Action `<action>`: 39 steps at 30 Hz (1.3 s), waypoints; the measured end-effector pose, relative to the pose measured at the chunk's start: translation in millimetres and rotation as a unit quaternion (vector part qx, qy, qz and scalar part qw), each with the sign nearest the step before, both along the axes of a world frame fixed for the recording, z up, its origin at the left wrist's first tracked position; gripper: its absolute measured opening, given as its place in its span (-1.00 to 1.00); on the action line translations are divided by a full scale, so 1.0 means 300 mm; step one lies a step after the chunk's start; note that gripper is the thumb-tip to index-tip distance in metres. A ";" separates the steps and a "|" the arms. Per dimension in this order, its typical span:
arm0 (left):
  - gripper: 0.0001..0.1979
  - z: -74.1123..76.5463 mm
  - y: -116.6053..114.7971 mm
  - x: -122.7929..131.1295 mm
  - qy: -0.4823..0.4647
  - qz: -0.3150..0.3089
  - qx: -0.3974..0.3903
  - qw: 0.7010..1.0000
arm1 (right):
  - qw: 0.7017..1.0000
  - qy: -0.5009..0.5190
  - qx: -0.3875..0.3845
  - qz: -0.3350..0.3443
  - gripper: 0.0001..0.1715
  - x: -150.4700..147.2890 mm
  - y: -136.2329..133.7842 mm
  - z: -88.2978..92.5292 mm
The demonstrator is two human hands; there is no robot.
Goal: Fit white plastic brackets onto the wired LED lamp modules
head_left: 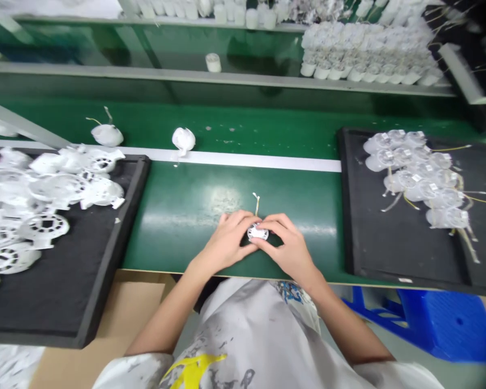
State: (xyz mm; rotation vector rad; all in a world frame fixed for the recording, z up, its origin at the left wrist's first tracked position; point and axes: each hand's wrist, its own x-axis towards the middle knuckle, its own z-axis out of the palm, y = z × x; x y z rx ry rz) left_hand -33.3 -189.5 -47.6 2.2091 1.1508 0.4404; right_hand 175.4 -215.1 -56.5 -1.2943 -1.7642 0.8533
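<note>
Hands: the left hand (227,240) and right hand (289,246) are meeting near the front edge of the table (178,216), with the fingers curling closed on a small white part (258,233) — both are gripping it.
Part: its thin wire (257,204) is pointing away from the person.
Sides: the left tray (65,292) is holding white housings (44,189), and the right tray (389,248) is holding wired pieces (421,173).
Far: a loose white shell (183,139) is lying beyond the stripe.

Left tray (85,270) holds white housings (44,189); right tray (389,254), wired lamps (421,173)
</note>
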 end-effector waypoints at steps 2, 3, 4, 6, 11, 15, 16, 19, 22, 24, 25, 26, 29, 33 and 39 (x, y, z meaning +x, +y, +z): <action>-0.55 0.012 -0.002 0.018 0.010 0.007 -0.001 1.000 | 1.000 -0.004 -0.001 0.002 -0.84 0.007 0.006 0.001; -0.53 0.016 -0.003 0.027 0.016 0.012 0.003 1.000 | 1.000 -0.010 -0.003 -0.001 -0.86 0.009 0.011 0.000; -0.50 0.021 -0.002 0.033 0.023 0.013 0.006 1.000 | 1.000 -0.019 -0.007 -0.005 -0.86 0.010 0.016 -0.003; -0.43 0.040 0.011 0.010 0.038 0.005 0.024 0.999 | 0.999 -0.032 -0.010 -0.016 -0.85 0.006 0.024 -0.011; -0.56 0.143 0.095 -0.336 0.156 0.290 0.151 0.932 | 0.998 -0.031 0.021 -0.050 -0.80 -0.014 0.014 -0.024; -0.51 0.177 0.135 -0.661 0.289 0.476 0.089 0.826 | 0.999 -0.048 0.000 -0.021 -0.76 0.008 0.019 -0.032; -0.55 0.175 0.137 -0.702 0.297 0.475 0.072 0.825 | 0.998 -0.066 -0.012 0.004 -0.75 0.017 0.028 -0.028; -0.67 0.155 0.139 -0.736 0.296 0.479 0.066 0.824 | 0.991 -0.116 -0.023 0.054 -0.69 0.038 0.063 0.011; -0.59 0.151 0.148 -0.728 0.285 0.529 0.073 0.796 | 0.993 -0.111 0.003 0.033 -0.65 0.023 0.078 0.077; -0.54 0.170 0.156 -0.734 0.268 0.562 0.072 0.779 | 0.995 -0.083 0.025 0.040 -0.68 -0.010 0.070 0.114; -0.51 0.184 0.157 -0.735 0.256 0.574 0.071 0.774 | 0.996 -0.065 0.037 0.053 -0.70 -0.031 0.063 0.126; -0.49 0.199 0.153 -0.730 0.241 0.582 0.071 0.773 | 0.995 -0.047 0.050 0.066 -0.71 -0.054 0.054 0.133; -0.48 0.227 0.104 -0.634 0.174 0.569 0.075 0.800 | 0.989 -0.024 0.106 0.099 -0.61 -0.122 0.032 0.134; -0.57 0.195 -0.048 -0.335 -0.209 0.397 -0.065 0.891 | 0.957 -0.097 0.231 0.146 -0.37 -0.164 0.039 0.140; -0.70 0.136 -0.161 -0.099 -0.501 0.277 -0.327 0.752 | 0.922 -0.144 0.313 0.177 -0.32 -0.088 0.038 0.195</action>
